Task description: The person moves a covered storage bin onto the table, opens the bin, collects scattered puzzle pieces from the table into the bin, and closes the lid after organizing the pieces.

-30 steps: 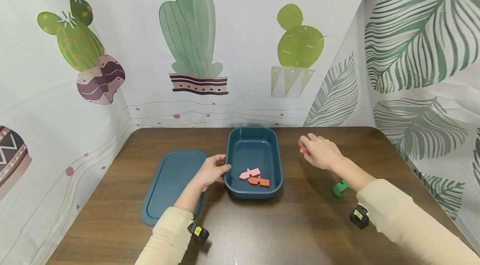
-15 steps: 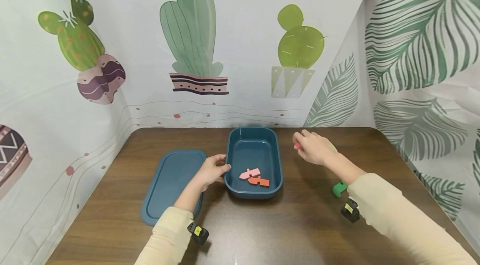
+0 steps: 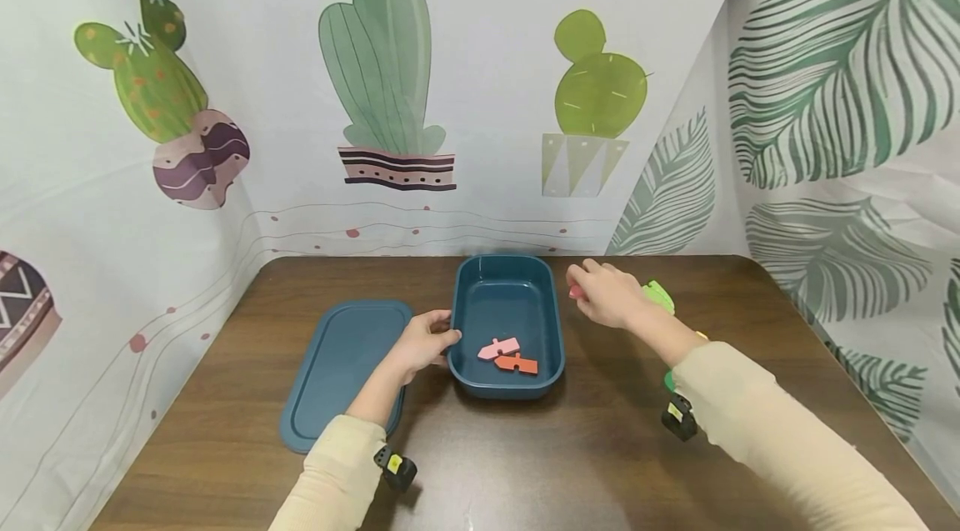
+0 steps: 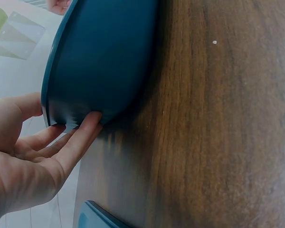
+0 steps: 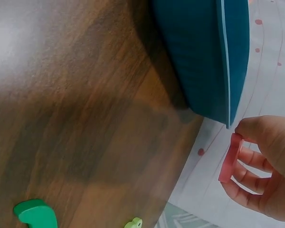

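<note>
— Left hand, status?

— My left hand [image 3: 423, 343] rests against the near-left wall of the blue tub [image 3: 551, 323]. Fingers nearly straight, tips touching the tub's outer side just under the rim, thumb up at the rim; nothing enclosed in the palm. The wrist view shows my fingers [image 4: 80, 137] laid flat on the tub's wall [image 4: 99, 61], low against the wooden table [image 3: 600, 464].

— Right hand?

— My right hand [image 3: 606, 298] hangs above the table just beside the tub's far-right edge. Thumb and curled fingers pinch a flat red piece [image 5: 230, 158] by its edges; in the head view only a sliver of red [image 3: 574, 293] shows. It is held clear of the tub, outside the rim.

— In the tub?

— A pink piece [image 3: 498, 346] and an orange piece [image 3: 519, 363], touching, near the front wall.

— Around it?

— The blue lid [image 3: 341, 368] lies flat, left of my left hand. A light-green piece [image 3: 658, 295] sits behind my right wrist; a darker green piece [image 5: 37, 214] lies on the table, mostly hidden by my sleeve in the head view.
</note>
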The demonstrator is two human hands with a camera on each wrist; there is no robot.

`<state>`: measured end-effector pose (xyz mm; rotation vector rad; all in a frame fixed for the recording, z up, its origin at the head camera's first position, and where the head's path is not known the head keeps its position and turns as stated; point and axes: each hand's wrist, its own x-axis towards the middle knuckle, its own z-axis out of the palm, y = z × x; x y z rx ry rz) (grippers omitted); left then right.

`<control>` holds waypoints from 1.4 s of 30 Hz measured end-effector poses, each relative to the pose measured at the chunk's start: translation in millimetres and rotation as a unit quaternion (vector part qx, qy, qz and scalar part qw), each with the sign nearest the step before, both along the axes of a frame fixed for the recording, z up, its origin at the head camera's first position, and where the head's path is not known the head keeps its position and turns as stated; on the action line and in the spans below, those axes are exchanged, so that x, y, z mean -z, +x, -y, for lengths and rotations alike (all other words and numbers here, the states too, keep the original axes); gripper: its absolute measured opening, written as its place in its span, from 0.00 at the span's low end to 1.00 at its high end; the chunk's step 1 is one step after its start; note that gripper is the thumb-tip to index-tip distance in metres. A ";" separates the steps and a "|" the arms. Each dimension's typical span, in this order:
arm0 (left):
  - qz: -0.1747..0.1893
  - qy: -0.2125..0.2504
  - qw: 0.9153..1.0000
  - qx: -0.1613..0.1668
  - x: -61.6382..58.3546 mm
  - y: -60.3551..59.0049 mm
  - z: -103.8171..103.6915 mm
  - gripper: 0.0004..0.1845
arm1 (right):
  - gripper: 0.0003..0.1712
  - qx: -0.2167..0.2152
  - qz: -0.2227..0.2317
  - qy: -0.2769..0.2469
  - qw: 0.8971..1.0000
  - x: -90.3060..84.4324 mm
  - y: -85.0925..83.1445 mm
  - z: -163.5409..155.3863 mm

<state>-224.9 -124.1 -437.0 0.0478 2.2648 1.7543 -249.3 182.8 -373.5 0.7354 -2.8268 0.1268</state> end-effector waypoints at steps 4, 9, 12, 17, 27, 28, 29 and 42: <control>0.000 0.004 1.000 -0.004 1.3 -0.3 -0.3 0.24 | 0.10 0.000 -0.004 0.000 1.000 -0.1 -3.0 5.7; 0.001 0.007 1.000 -0.004 0.7 0.0 -0.5 0.24 | 0.09 -0.001 -0.008 0.002 1.000 -0.9 -6.0 13.6; 0.000 0.008 1.000 0.001 0.5 0.0 -0.2 0.24 | 0.09 -0.001 -0.007 0.007 1.000 -0.8 -7.1 17.6; 0.001 0.005 1.000 0.011 -11.0 6.3 -0.8 0.25 | 0.09 -0.001 -0.003 0.012 1.000 -0.9 -8.3 23.6; -0.002 -0.001 1.000 0.016 -32.8 20.3 -4.6 0.24 | 0.10 -0.004 0.010 0.018 1.000 0.7 -9.0 34.6; -0.003 -0.003 1.000 0.015 -33.9 20.9 -4.7 0.24 | 0.10 -0.005 0.009 0.019 1.000 0.7 -9.4 35.6; -0.003 -0.004 1.000 0.014 -34.4 21.2 -4.9 0.24 | 0.10 -0.006 0.008 0.019 1.000 0.5 -9.5 36.5; -0.004 0.001 1.000 0.003 1.4 -1.1 -0.1 0.24 | 0.11 -0.019 0.002 0.022 1.000 -0.5 -10.8 48.6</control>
